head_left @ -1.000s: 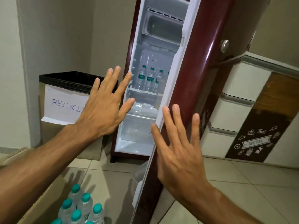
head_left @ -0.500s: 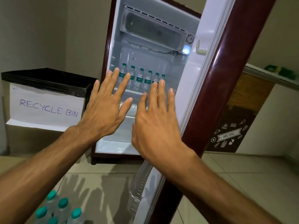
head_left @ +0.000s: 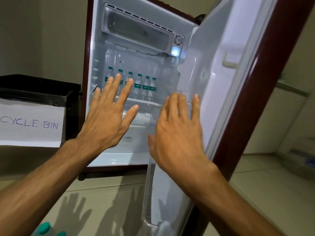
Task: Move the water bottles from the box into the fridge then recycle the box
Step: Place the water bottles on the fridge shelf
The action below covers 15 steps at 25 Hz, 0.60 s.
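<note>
A small maroon fridge (head_left: 86, 48) stands open, its door (head_left: 242, 92) swung out to the right. Several water bottles with green caps (head_left: 144, 86) stand in a row on the fridge's shelf (head_left: 150, 102). My left hand (head_left: 109, 116) is held up flat with fingers spread, in front of the shelf, holding nothing. My right hand (head_left: 177, 130) is also flat and spread, in front of the inner side of the door, holding nothing. Green caps of more bottles (head_left: 44, 228) show at the bottom left edge. The box is out of view.
A box lined with a black bag and labelled "RECYCLE BIN" (head_left: 32, 123) stands left of the fridge against the wall. The floor (head_left: 102, 201) is tiled. White cabinets (head_left: 279, 126) stand to the right behind the door.
The view has moved closer to the fridge and the door stands wider open. My right hand has moved from the door's edge to in front of the door's inner side. Both hands stay spread.
</note>
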{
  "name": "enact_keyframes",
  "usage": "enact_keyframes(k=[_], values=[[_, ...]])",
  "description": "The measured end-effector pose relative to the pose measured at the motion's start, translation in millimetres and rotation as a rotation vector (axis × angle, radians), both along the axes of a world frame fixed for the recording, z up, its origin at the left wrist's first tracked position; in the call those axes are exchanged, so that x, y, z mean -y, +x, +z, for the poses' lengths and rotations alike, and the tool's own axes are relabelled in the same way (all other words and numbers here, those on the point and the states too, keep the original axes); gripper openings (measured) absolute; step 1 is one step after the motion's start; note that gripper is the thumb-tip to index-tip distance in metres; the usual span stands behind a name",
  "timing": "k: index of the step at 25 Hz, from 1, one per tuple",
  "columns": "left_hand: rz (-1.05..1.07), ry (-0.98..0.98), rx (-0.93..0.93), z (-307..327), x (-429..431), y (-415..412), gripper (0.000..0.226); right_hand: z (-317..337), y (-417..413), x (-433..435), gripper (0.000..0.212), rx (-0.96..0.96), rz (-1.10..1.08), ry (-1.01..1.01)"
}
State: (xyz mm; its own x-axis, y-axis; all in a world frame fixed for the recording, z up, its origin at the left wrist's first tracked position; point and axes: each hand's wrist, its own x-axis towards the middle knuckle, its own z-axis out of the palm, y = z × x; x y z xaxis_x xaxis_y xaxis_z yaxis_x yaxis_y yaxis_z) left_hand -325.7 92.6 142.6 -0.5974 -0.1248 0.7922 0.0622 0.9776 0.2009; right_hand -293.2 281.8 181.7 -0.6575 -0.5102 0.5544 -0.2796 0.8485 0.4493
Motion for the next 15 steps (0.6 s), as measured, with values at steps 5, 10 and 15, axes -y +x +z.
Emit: enact_keyframes(k=[5,10,15], values=[[-0.024,0.007,0.016,-2,-12,-5,0.067,8,-14,-23,0.089,0.018,-0.134,-0.058],[-0.046,-0.015,0.047,-9,-21,-14,0.071,15,-64,-38,0.089,0.066,-0.251,-0.028],[-0.068,-0.002,0.056,-13,-29,-24,0.07,13,-100,-70,0.094,0.046,-0.317,-0.037]])
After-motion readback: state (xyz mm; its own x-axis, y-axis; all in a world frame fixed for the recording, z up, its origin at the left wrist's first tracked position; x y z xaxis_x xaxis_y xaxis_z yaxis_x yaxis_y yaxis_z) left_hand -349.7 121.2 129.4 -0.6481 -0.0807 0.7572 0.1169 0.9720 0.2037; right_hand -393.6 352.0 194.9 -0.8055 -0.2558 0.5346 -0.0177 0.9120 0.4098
